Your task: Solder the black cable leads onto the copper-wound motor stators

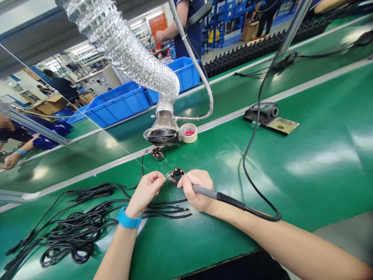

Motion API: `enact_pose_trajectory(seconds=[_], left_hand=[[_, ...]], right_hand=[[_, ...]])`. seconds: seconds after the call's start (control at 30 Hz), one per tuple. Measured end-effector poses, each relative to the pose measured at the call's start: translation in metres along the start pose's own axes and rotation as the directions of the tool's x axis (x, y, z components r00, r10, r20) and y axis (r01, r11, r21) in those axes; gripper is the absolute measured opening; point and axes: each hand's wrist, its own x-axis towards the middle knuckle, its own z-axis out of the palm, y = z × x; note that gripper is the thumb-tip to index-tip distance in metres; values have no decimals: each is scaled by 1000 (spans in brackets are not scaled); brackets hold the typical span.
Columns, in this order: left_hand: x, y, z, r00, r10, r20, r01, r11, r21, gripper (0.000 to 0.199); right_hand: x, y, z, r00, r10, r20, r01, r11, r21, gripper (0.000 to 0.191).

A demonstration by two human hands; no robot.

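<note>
My right hand [199, 190] is wrapped round the grey handle of a soldering iron [208, 192], whose tip side points left beside a round copper-wound motor stator [177, 174]. My left hand [148, 190], with a blue wristband [128, 218], pinches a thin wire [142, 166] that meets fine leads at the stator's left side. The iron's tip is hard to make out there. A second stator [157, 153] stands a little behind, under the fan of the fume duct [164, 132]. Black cables [75, 225] lie coiled left of my left hand, some ends reaching under my hands.
A tape roll [189, 133] sits beside the duct. An iron stand [269, 116] is at the right, and the iron's black cord [247, 155] loops over the green table [314, 167]. Blue bins [116, 103] and people are beyond the metal rail [227, 120].
</note>
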Motion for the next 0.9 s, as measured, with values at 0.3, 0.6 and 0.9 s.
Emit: enact_pose_trajectory(seconds=[0.3, 0.6, 0.9], left_hand=[[0, -2, 0, 1000, 19, -21, -19, 999, 30, 27], [0, -2, 0, 1000, 10, -25, -9, 1000, 11, 28], [0, -2, 1, 1000, -3, -24, 3, 1000, -11, 26]], right_hand=[[0, -2, -1, 999, 50, -9, -50, 999, 2, 27], [6, -7, -1, 993, 102, -53, -101, 995, 25, 32], [10, -6, -5, 985, 140, -98, -141, 990, -6, 33]])
